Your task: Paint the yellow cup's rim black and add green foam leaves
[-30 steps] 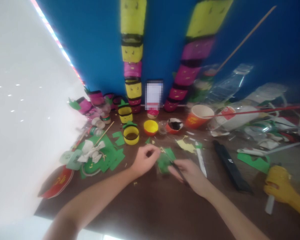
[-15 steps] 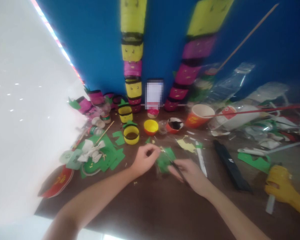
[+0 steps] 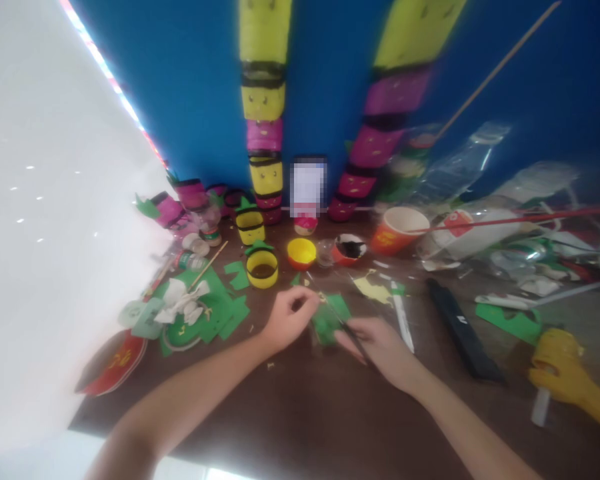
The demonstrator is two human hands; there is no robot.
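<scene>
My left hand [image 3: 291,317] is closed in a pinch, with a tiny yellowish piece [image 3: 322,298] at its fingertips. In my right hand [image 3: 377,347] is a slim dark-handled tool [image 3: 353,333], perhaps a brush; its thin end points at the left fingertips. Blur hides the tool's exact kind. Green paper [image 3: 330,323] lies beneath and between both hands. Just beyond them stand a yellow cup [image 3: 301,254] and a red cup with black inside [image 3: 349,251]. A yellow ring-shaped pot [image 3: 263,269] with a green top is to their left.
Green sheets [image 3: 220,313] and a red bowl [image 3: 113,367] lie left. A white marker [image 3: 403,320], a black case [image 3: 463,330] and a yellow glue gun [image 3: 557,370] lie right. Plastic bottles [image 3: 460,167] crowd the back right, behind a paper cup [image 3: 399,232].
Both hands hold nearly the same position, with the tool's tip still by the left fingertips. The whole view has shifted very slightly.
</scene>
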